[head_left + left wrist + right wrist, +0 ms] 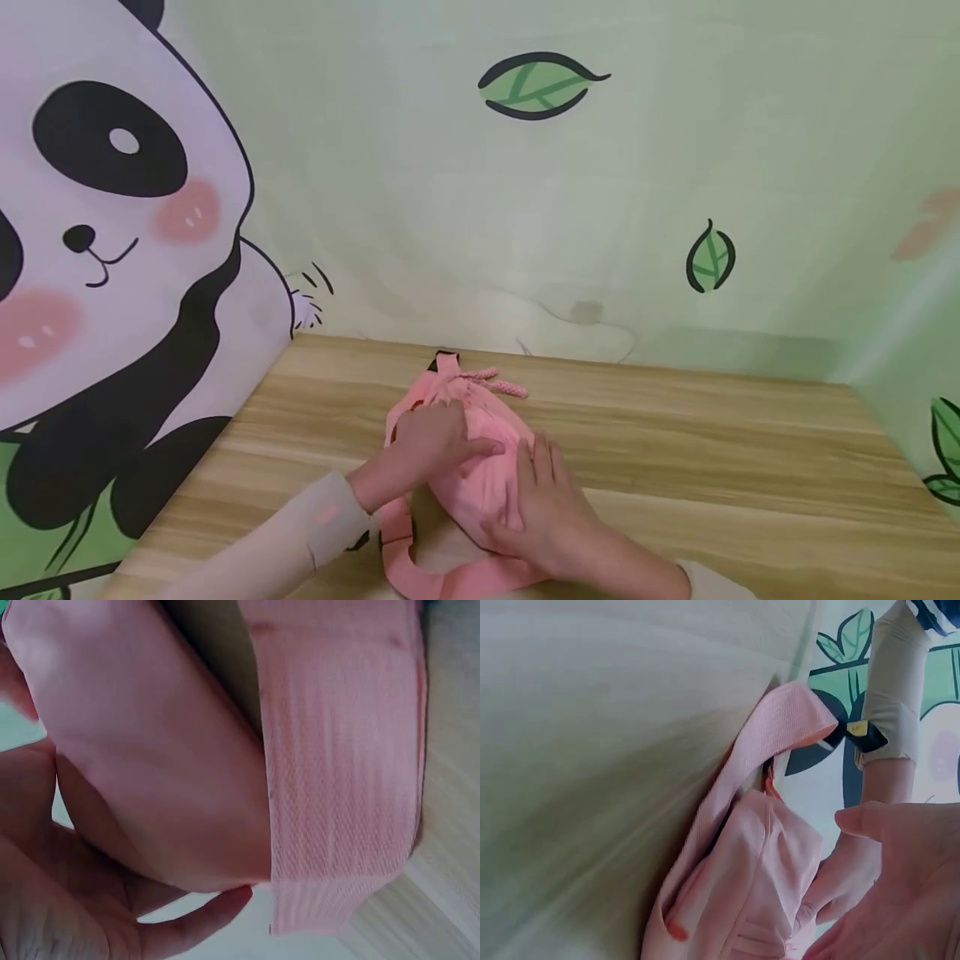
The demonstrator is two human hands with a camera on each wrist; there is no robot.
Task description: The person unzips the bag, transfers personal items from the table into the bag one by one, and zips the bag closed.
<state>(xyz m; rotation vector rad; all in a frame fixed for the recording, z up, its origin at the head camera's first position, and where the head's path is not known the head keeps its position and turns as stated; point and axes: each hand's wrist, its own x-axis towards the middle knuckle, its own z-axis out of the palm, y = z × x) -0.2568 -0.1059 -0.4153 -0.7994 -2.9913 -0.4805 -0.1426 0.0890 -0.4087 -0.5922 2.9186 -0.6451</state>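
Note:
A soft pink bag (487, 492) with a wide woven strap (427, 581) and a drawstring cord (498, 383) lies on the wooden table. My left hand (433, 437) grips the upper left of the bag, fingers bent over the fabric and thumb stretched toward the middle. The left wrist view shows the hand (67, 900) along the edge of the smooth pink fabric (157, 765), beside the strap (341, 765). On the bag's right side rests my right hand (555, 517), fingers extended and thumb apart. In the right wrist view its thumb (859, 821) stands clear of the gathered fabric (769, 862).
The table (712, 442) reaches back to a pale green backdrop (390, 183) printed with leaves and a large panda (135, 250). A dark buckle (360, 542) lies by the left sleeve, at the strap. The strap loops toward the table's near side.

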